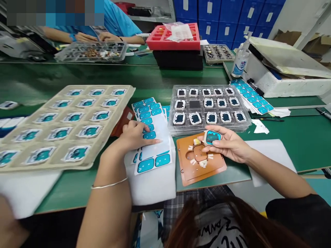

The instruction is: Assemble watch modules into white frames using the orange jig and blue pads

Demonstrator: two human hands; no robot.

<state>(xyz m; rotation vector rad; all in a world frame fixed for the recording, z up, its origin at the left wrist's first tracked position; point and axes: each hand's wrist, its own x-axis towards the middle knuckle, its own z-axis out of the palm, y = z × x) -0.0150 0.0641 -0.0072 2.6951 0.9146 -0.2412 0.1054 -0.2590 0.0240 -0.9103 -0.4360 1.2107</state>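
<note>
My right hand point(230, 143) holds a small white-framed part point(212, 137) with a teal face, just above an orange fixture plate point(191, 170). My left hand point(134, 136) lies on a sheet of teal stickers point(162, 160), its thumb stretched over the bare white backing and its fingertips by the stickers. More sticker sheets lie beneath, on a white foam pad point(155, 193). Behind the fixture stands a clear tray point(171, 117) of white-framed parts with dark centres; one slot in its middle row has no part. At left a beige tray point(95, 153) holds several teal-faced parts.
Across the bench a person's hands point(86, 37) work behind a clear box of small parts point(103, 51). A red tray point(173, 44) sits on a black box. At the right are a pump bottle point(240, 62), a foam box point(289, 86), more teal stickers point(254, 98) and tweezers point(271, 119).
</note>
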